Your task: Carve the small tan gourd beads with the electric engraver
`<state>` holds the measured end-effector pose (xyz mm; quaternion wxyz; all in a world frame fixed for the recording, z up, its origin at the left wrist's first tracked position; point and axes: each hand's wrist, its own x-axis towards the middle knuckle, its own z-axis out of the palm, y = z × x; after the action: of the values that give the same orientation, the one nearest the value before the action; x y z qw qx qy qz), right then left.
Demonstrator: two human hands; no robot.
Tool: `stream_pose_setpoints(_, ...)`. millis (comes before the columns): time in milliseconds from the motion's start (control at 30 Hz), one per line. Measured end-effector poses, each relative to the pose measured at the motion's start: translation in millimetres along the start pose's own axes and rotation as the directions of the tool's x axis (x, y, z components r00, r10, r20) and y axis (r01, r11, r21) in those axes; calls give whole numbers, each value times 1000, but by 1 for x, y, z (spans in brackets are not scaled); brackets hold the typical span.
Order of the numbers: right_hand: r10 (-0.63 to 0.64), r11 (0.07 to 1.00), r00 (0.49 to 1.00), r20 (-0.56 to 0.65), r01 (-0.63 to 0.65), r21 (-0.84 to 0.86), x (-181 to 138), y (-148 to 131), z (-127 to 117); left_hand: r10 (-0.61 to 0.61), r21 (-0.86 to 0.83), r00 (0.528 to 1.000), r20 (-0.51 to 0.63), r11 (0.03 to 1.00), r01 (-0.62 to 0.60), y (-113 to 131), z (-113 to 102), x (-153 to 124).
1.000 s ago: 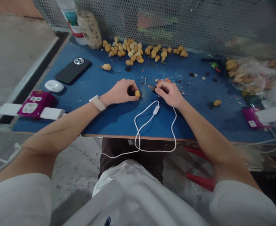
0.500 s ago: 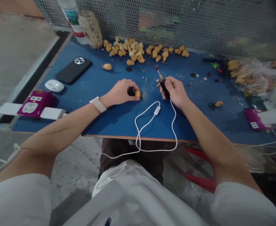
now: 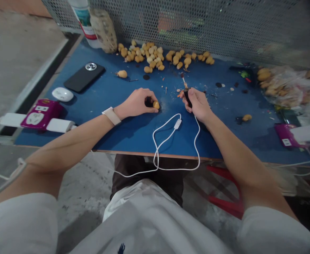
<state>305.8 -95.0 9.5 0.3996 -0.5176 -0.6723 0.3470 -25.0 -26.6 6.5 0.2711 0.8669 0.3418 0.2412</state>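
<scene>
My left hand (image 3: 137, 102) rests on the blue table (image 3: 123, 127), fingers closed round a small yellow-brown nut-like piece (image 3: 156, 104). To its right, my right hand (image 3: 198, 104) grips a black pen-shaped rotary tool (image 3: 187, 96), its thin bit pointing up and away from me. From that tool a white cable with an inline switch (image 3: 177, 123) loops over the table's front edge. A pile of similar yellow pieces (image 3: 155, 58) lies at the back of the table.
A black phone (image 3: 84, 76), a white case (image 3: 62, 94) and a magenta power strip (image 3: 40, 113) sit at the left. Wire mesh (image 3: 197, 24) backs the table, with a bottle and a jar (image 3: 103, 30) against it. A plastic bag of pieces (image 3: 281, 84) lies at the right.
My right hand lifted the rotary tool off the table and turned it upright, bit pointing away. The left hand kept still on the yellow piece.
</scene>
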Motion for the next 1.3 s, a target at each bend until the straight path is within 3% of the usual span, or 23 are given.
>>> stream_pose_setpoints(133,-72,979,997,42,78,-190,-1,2,-6,12,-21,1000,-2,1000,-12,0,0,0)
stream_pose_setpoints(267,-146,869,983,113,182,-460,-2,4,-12,17,-38,999,-28,999,-18,0,3,2)
stream_pose_setpoints(467,-199,749,962,187,272,-604,-4,10,-5,11,-59,999,-47,998,-14,-5,7,3)
stream_pose_setpoints(767,-182,668,957,224,287,-686,-4,9,-2,10,-70,999,-33,997,-12,-6,6,3)
stream_pose_setpoints(1300,-180,659,954,239,297,-691,-3,8,-2,-6,-63,1000,-23,998,5,-3,5,4)
